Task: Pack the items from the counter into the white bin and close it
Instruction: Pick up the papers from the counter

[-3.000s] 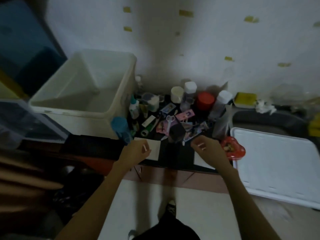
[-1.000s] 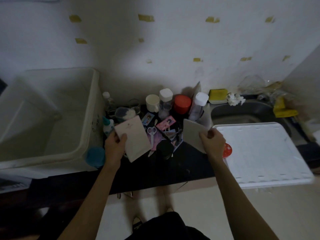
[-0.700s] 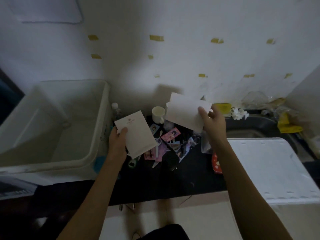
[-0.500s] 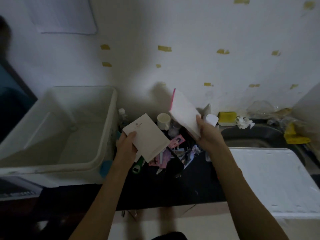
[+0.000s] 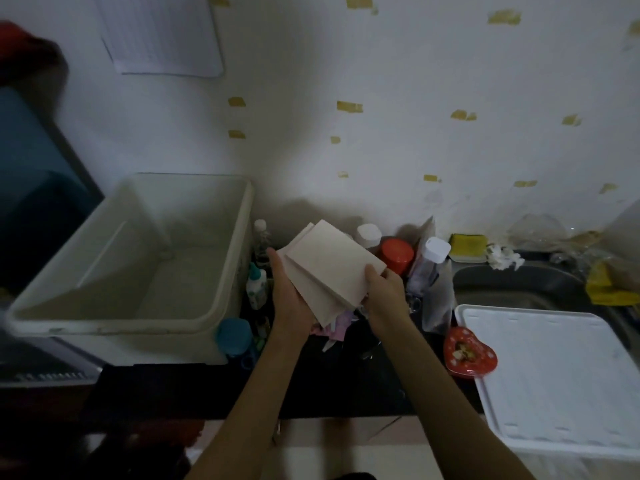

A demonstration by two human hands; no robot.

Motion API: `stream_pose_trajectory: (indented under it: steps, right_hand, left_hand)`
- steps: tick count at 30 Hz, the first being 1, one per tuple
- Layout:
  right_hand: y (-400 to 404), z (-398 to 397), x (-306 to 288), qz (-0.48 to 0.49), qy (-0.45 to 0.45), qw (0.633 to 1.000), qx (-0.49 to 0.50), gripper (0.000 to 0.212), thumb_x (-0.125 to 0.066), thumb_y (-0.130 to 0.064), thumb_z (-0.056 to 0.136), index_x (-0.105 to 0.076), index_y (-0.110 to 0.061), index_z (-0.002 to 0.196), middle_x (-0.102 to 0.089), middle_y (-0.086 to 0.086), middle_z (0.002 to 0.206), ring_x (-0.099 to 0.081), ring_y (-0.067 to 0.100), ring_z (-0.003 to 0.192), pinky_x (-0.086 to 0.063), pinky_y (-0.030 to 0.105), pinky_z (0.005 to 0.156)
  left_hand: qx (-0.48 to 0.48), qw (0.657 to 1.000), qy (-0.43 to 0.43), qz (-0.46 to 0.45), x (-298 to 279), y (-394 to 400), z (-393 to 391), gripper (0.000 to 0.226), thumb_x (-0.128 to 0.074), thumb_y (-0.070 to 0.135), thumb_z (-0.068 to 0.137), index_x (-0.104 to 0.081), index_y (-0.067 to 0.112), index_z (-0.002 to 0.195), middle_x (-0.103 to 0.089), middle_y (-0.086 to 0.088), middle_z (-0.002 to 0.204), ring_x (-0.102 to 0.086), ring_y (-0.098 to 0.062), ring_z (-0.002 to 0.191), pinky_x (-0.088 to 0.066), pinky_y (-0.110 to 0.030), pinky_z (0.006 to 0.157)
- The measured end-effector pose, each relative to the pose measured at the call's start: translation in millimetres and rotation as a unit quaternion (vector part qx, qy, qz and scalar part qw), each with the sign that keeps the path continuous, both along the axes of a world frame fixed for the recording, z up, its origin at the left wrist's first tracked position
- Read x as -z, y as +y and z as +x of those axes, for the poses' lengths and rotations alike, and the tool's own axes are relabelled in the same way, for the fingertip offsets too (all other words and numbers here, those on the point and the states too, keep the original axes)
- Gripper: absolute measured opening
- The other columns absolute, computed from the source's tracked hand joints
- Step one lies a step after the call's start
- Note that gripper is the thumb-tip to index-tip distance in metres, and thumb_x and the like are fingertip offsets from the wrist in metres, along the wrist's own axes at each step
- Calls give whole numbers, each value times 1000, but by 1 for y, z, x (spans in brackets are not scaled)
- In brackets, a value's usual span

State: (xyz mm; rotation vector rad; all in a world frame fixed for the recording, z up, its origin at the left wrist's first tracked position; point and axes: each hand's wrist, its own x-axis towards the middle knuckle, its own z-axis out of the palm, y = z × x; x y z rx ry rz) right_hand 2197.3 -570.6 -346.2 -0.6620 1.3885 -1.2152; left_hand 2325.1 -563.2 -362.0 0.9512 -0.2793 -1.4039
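Where apart before, both hands (image 5: 294,289) now hold stacked cards (image 5: 332,271) together.

White bin (image 5: 138,271) open-topped, wide clear entry from above. Bottles (image 5: 257,285) and blue cup (image 5: 234,336) crowd its right wall; tabletop (image 5: 346,386) front strip free.

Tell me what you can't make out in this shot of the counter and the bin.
All in the head view:
- Small items on the counter: hidden behind the cream cards that the left hand and right hand hold.
- White lid: cut off by the right edge.
- Small bottle label: too dim.
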Motion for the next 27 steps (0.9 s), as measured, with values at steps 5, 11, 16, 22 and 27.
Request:
stream_pose_trajectory:
  steps: [5, 11, 16, 22, 27]
  right_hand:
    - [8, 11, 2, 2, -14, 1000, -16, 34, -47, -13, 101, -48, -3, 133, -60, 11, 123, -60, 14, 93, -55, 35, 75]
    - [15, 10, -5, -19, 54, 997, -53, 32, -54, -16, 98, -48, -6, 128, -59, 12, 123, -59, 16, 97, -55, 34, 74]
    - [22, -3, -1, -80, 226, 968, -80, 19, -66, -27, 90, -56, -15, 102, -61, 2, 101, -60, 10, 88, -57, 36, 78]
    - [20, -5, 0, 0, 8, 999, -53, 34, -63, -18, 94, -46, -7, 121, -58, 4, 111, -63, 18, 96, -55, 20, 54]
    - [17, -9, -8, 65, -156, 981, -93, 33, -53, -14, 99, -51, 3, 127, -65, 13, 101, -64, 22, 86, -58, 31, 63]
  left_hand:
    - [-50, 994, -92, -8, 10, 3, -4, 51, -63, 31, 93, -44, 22, 140, -63, -9, 126, -65, -30, 107, -56, -51, 87]
    - [-79, 997, -12, 16, 18, 1, -6, 62, -63, 51, 87, -44, 25, 140, -64, -12, 125, -66, -35, 106, -53, -59, 87]
    - [-100, 994, 21, 33, 20, -2, -8, 57, -57, 46, 93, -41, 24, 142, -64, -13, 123, -66, -34, 103, -53, -60, 86]
    - [-43, 999, 3, -24, 10, 1, -7, 60, -58, 52, 90, -42, 26, 142, -62, -14, 128, -64, -35, 110, -52, -58, 91]
    - [106, 976, -143, -125, 8, 7, 18, 95, -62, 73, 74, -33, 20, 147, -47, -16, 144, -50, -33, 129, -43, -52, 106]
